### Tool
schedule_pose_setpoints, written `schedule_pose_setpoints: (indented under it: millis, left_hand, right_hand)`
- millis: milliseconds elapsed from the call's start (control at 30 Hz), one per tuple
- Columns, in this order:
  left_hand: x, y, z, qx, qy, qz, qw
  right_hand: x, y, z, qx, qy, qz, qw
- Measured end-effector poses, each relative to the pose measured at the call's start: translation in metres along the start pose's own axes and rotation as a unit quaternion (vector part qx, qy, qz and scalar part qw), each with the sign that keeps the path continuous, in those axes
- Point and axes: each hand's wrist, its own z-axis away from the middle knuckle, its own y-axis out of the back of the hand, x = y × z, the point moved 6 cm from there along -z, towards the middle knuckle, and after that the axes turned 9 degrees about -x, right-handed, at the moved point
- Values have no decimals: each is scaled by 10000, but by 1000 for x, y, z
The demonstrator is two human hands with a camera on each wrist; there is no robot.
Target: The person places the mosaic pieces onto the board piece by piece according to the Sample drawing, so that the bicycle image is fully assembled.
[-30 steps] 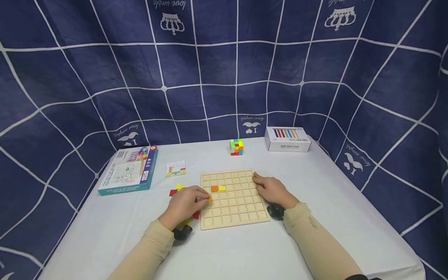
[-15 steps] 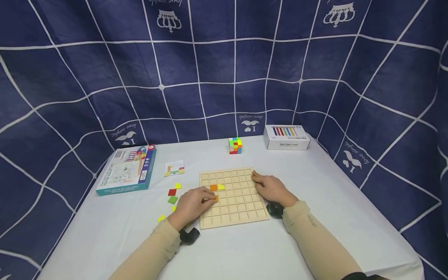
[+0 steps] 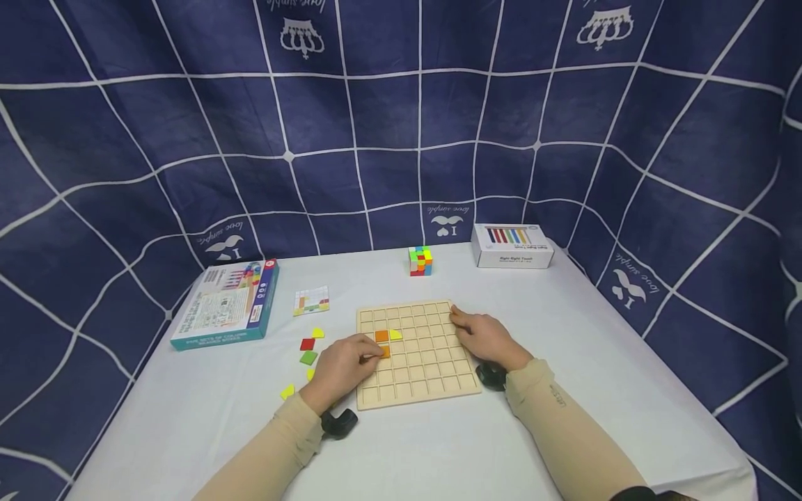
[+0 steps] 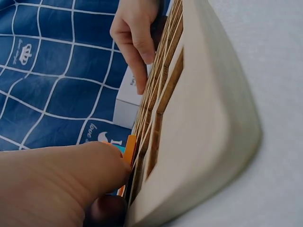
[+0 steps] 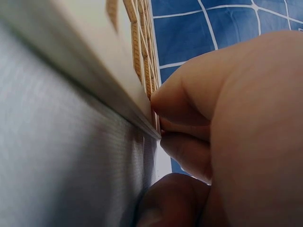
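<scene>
An orange square tile [image 3: 385, 353] is pinched by the fingertips of my left hand [image 3: 343, 365], tilted at a cell in the left part of a wooden grid board [image 3: 432, 362]. In the left wrist view the orange tile [image 4: 129, 149] stands up from the board's surface beside the thumb. Just beyond it in the head view, another orange square tile [image 3: 381, 336] lies in a cell, with a yellow rounded tile [image 3: 395, 335] to its right. My right hand [image 3: 489, 341] grips the board's right edge near the far corner, fingertips at the rim in the right wrist view.
Left of the board lie a red tile [image 3: 307, 344], a green tile [image 3: 308, 358] and several yellow tiles. Behind them is a pattern card [image 3: 311, 300], with a flat game box [image 3: 225, 305] farther left. A puzzle cube [image 3: 420, 261] and a white box [image 3: 512, 247] stand at the back.
My left hand has moved right from the board's left edge with the orange tile, which now sits lower at a cell. The right hand keeps its place on the board.
</scene>
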Motion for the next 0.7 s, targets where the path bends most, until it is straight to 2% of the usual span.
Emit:
schedule_pose_setpoints:
  millis: [333, 467, 700]
  left_hand:
    - [-3, 0, 0, 129, 45, -98, 9999]
    - [2, 1, 0, 54, -192, -482, 9986]
    - [10, 0, 1, -207, -631, -1100, 9917]
  right_hand:
    - [0, 1, 1, 25, 38, 42, 10000]
    - [0, 0, 1, 50, 80, 97, 9999]
    - [0, 0, 0, 56, 118, 65, 9999]
